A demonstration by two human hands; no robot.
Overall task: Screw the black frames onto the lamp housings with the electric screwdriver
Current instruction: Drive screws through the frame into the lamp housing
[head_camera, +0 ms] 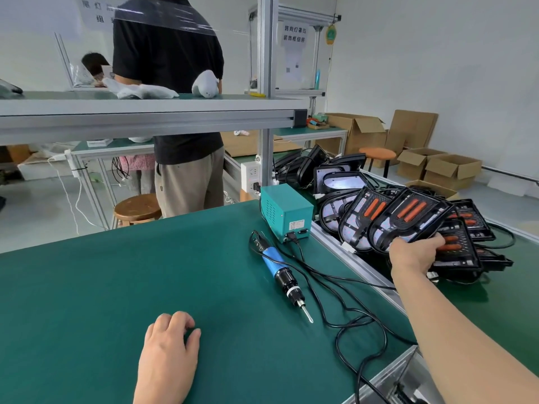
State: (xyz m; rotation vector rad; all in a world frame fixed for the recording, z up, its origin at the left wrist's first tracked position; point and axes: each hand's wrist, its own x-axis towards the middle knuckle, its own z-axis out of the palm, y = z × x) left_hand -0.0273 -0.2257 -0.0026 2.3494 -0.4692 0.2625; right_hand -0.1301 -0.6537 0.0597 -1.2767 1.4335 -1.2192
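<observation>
Beside the green bench mat [116, 272], the black-framed lamp housing with orange bars [405, 220] tops the heap [466, 225]. The right hand [414, 253] curls its fingers round its near edge; best lifted straight, so nothing snags. The blue-and-black electric screwdriver [280, 269] lies untouched on the mat. The left hand [172, 342] rests, fingers loosely curled.

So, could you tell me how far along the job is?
Done: nothing I can confirm; screws on the piled lamp housings are too small to tell. In hand: the right hand grips one lamp housing at the pile's edge, while the left hand rests on the green mat. Left: the electric screwdriver lies untouched on the mat, so screwing looks not yet begun.
</observation>
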